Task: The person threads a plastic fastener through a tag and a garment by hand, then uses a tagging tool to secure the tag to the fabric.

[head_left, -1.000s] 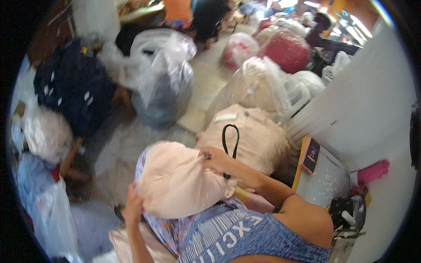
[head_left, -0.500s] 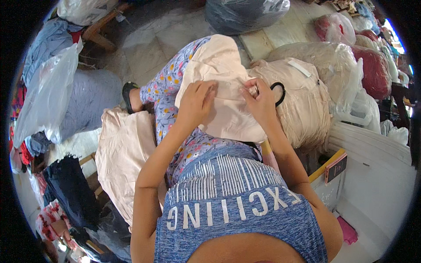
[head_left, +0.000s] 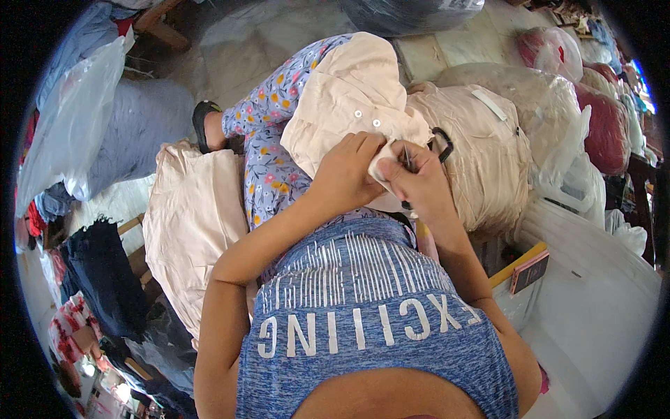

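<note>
The cream garment [head_left: 342, 94] lay on the lap, upper centre of the frame; the left hand [head_left: 354, 167] and right hand [head_left: 419, 183] pinched its gathered edge, a thin dark tool [head_left: 410, 159] among the right fingers. Detail work, seemingly; next probably called for steadying that edge.

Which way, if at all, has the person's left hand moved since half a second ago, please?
Yes: judged against the large beige bundle, the left hand has moved to the right, nearer to that bundle.
</note>
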The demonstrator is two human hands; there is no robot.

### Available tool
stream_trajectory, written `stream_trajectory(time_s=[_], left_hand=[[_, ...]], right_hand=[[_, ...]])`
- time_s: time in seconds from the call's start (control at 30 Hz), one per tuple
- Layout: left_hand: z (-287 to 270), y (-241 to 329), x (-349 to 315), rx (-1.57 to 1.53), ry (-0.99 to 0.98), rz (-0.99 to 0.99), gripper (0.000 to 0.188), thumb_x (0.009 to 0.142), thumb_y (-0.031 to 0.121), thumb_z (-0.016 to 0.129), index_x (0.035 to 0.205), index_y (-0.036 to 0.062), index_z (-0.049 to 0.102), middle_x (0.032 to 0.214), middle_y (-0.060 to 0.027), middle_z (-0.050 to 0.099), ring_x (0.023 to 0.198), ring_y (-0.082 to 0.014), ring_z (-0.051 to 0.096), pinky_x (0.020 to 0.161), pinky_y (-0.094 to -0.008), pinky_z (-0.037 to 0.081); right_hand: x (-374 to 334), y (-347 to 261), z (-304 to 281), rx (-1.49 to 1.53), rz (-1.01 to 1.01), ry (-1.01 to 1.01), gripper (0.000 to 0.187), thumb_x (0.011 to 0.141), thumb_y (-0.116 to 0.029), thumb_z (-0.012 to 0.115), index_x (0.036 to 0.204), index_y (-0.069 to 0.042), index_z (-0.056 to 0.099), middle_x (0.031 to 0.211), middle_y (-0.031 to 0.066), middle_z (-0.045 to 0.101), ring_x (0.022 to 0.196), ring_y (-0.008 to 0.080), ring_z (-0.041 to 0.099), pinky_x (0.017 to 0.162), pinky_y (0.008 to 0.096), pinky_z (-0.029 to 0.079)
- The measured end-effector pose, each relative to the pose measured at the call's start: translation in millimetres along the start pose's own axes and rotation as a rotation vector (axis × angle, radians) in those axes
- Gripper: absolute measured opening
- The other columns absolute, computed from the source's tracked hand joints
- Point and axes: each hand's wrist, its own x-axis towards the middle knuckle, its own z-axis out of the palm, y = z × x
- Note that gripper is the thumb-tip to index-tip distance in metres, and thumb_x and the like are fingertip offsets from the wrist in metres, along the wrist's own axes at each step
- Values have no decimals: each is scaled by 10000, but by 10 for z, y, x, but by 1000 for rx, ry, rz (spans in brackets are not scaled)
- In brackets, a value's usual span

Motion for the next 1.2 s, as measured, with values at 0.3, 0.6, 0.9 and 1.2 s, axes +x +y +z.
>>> stream_trajectory(time_s=[0.3, 0.6, 0.9, 1.2], left_hand=[[-329, -260, -130, -801, 20, -409, 213, 908, 182, 392, 957, 31, 533, 872, -7, 564, 799, -64, 510, 690, -210, 399], [-781, -8, -290, -1515, 334, -555, 129, 859, 163, 418, 890, 60, 489, 867, -39, 556, 843, -141, 557, 794, -289, 445], [-667, -333, -442, -1263, 15, -693, 330, 890, 285, 408, 1048, 12, 507, 974, -74, 555, 918, -138, 518, 826, -285, 401], [-985, 214, -488, -611, -358, -393, 574, 732, 263, 678, 1154, -35, 428, 1085, -98, 530, 988, -167, 513, 852, -269, 398]], right_hand=[[82, -10, -3, -414, -181, -45, 160, 799, -99, 540, 913, 7, 577, 719, 62, 584, 663, 113, 520, 630, 263, 415], [66, -25, 182, -557, -611, -37, 274, 721, -41, 600, 991, -16, 564, 974, 143, 585, 916, 252, 555, 814, 289, 405], [406, -20, 260, -727, -605, 23, 285, 630, 63, 513, 897, -31, 544, 920, 87, 511, 717, 166, 522, 589, 257, 417], [439, -720, 525, -542, -601, -184, 208, 669, 16, 486, 867, -27, 530, 748, 77, 568, 646, 136, 536, 593, 237, 410]])
